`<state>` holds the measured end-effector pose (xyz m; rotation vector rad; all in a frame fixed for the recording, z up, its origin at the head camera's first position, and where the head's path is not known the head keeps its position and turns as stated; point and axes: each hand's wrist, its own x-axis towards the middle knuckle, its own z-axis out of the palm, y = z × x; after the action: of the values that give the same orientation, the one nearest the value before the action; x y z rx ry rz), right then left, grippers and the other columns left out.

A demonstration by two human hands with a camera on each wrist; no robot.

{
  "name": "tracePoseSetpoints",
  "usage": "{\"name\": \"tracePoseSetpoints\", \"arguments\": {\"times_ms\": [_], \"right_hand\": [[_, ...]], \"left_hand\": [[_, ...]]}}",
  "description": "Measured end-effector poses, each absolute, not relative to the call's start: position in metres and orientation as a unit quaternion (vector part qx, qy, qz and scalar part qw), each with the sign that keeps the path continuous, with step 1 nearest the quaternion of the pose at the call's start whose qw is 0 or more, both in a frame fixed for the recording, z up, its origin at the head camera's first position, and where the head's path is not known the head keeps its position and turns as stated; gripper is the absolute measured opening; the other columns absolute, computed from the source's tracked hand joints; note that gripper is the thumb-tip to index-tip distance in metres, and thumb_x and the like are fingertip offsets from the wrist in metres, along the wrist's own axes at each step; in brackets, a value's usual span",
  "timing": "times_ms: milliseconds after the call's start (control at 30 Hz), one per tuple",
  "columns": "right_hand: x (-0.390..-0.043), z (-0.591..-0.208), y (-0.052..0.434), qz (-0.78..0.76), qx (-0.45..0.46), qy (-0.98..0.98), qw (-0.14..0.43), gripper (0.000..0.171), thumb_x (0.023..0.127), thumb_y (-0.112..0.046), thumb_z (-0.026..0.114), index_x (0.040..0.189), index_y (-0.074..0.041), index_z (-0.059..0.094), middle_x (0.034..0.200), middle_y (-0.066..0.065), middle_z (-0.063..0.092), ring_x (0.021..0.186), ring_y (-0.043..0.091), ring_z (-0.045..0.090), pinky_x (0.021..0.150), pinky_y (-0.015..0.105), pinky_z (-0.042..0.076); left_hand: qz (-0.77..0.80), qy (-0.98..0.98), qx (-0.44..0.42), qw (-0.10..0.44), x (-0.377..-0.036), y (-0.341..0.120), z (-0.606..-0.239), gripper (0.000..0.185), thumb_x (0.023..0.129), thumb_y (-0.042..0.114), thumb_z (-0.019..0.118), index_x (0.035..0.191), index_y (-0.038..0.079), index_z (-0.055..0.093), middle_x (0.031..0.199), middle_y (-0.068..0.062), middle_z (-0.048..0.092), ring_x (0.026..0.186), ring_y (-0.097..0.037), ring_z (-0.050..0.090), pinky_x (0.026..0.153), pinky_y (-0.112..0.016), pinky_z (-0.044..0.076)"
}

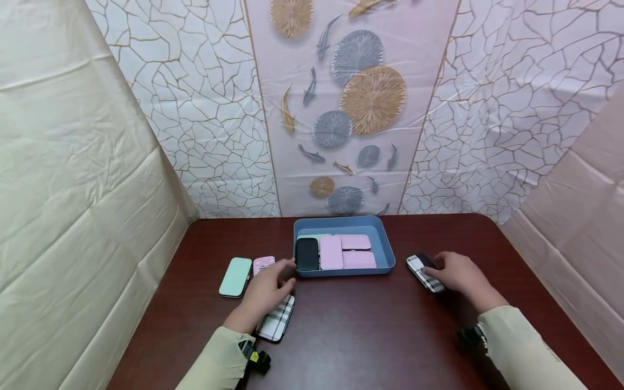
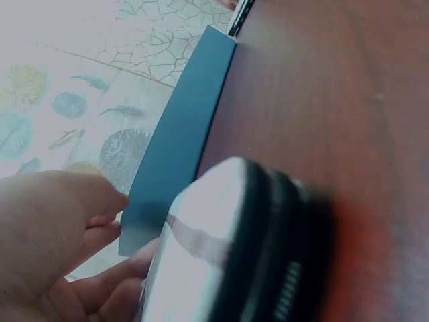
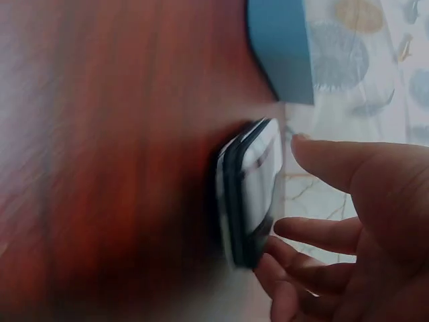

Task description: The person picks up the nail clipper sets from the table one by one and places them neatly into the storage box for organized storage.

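Observation:
My left hand (image 1: 267,287) hovers over the far end of a plaid zip case (image 1: 275,324) lying on the dark red table (image 1: 361,336), just left of a blue tray (image 1: 385,244). In the left wrist view the fingers (image 2: 114,285) touch that case's edge (image 2: 221,248) while the thumb stays off it. A second plaid case (image 1: 423,273) lies right of the tray, with my right hand (image 1: 453,273) on it. The right wrist view is blurred: the fingers (image 3: 301,231) touch the case (image 3: 251,191), and the thumb is clear of it.
The tray holds a black case (image 1: 307,253), three pink cases (image 1: 331,252) and a pale one at its back left. A mint case (image 1: 235,277) and a pink case (image 1: 264,264) lie left of the tray. Patterned sheets wall the table on three sides.

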<state>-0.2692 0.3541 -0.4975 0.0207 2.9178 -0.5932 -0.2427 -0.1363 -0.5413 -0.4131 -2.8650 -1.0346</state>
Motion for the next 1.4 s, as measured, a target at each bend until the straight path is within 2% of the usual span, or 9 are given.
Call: {"name": "tracePoseSetpoints", "arguments": {"times_ms": [200,300,567,767,1000,1133,1300,1400], "right_hand": [[-0.262,-0.501,0.363,-0.196,0.001,0.977,0.089,0.075,0.100,-0.049,0.078,0.130,0.018,0.065,0.121,0.033,0.071,0.099,0.037,0.068,0.086,0.058,0.057],[-0.260,-0.501,0.363,-0.195,0.001,0.977,0.086,0.073,0.099,-0.049,0.079,0.128,0.017,0.066,0.118,0.031,0.072,0.097,0.036,0.068,0.086,0.057,0.057],[-0.260,-0.501,0.366,-0.201,-0.002,0.975,0.091,0.066,0.096,-0.041,0.083,0.123,0.017,0.068,0.114,0.028,0.073,0.095,0.035,0.067,0.086,0.057,0.057],[-0.262,-0.503,0.368,-0.218,0.003,0.971,0.103,0.075,0.094,-0.045,0.086,0.128,0.019,0.064,0.114,0.029,0.071,0.096,0.035,0.065,0.086,0.056,0.056],[-0.264,-0.505,0.370,-0.224,-0.006,0.969,0.109,0.084,0.094,-0.049,0.085,0.133,0.022,0.059,0.120,0.033,0.068,0.099,0.039,0.065,0.086,0.056,0.056],[-0.263,-0.503,0.372,-0.218,-0.016,0.970,0.103,0.071,0.101,-0.043,0.078,0.129,0.020,0.063,0.116,0.032,0.070,0.098,0.038,0.066,0.087,0.057,0.056],[-0.260,-0.505,0.371,-0.266,-0.013,0.956,0.121,0.044,0.109,-0.033,0.068,0.112,0.011,0.068,0.092,0.016,0.068,0.076,0.026,0.065,0.068,0.044,0.057],[-0.258,-0.508,0.370,-0.307,-0.009,0.942,0.131,0.035,0.111,-0.029,0.066,0.107,0.006,0.068,0.083,0.009,0.065,0.071,0.022,0.063,0.062,0.039,0.057]], "left_hand": [[-0.384,-0.917,-0.089,0.059,-0.257,-0.126,-0.538,0.031,0.105,0.023,0.077,0.135,0.016,0.072,0.109,0.002,0.075,0.078,-0.006,0.067,0.067,-0.034,0.057],[-0.409,-0.909,-0.059,0.051,-0.265,-0.121,-0.538,0.030,0.107,0.022,0.075,0.134,0.012,0.070,0.114,-0.004,0.074,0.075,-0.008,0.068,0.065,-0.033,0.059],[-0.526,-0.849,-0.006,-0.046,-0.285,-0.116,-0.538,0.041,0.114,0.018,0.061,0.150,-0.002,0.059,0.127,-0.019,0.072,0.073,-0.019,0.077,0.061,-0.035,0.064],[-0.567,-0.816,0.014,-0.114,-0.295,-0.115,-0.536,0.047,0.116,0.021,0.058,0.157,-0.003,0.054,0.125,-0.023,0.070,0.078,-0.024,0.079,0.064,-0.037,0.065],[-0.575,-0.806,0.026,-0.136,-0.301,-0.113,-0.536,0.043,0.118,0.019,0.054,0.153,-0.005,0.058,0.130,-0.026,0.069,0.078,-0.025,0.080,0.064,-0.035,0.065],[-0.580,-0.801,0.025,-0.144,-0.302,-0.113,-0.536,0.040,0.118,0.018,0.053,0.149,-0.006,0.062,0.124,-0.024,0.072,0.078,-0.025,0.080,0.064,-0.034,0.065],[-0.581,-0.800,0.026,-0.151,-0.303,-0.114,-0.536,0.037,0.118,0.017,0.052,0.144,-0.007,0.064,0.115,-0.022,0.073,0.077,-0.025,0.080,0.064,-0.034,0.065],[-0.580,-0.800,0.030,-0.151,-0.303,-0.114,-0.536,0.037,0.118,0.016,0.052,0.143,-0.008,0.064,0.113,-0.022,0.073,0.077,-0.025,0.080,0.064,-0.034,0.065]]}}
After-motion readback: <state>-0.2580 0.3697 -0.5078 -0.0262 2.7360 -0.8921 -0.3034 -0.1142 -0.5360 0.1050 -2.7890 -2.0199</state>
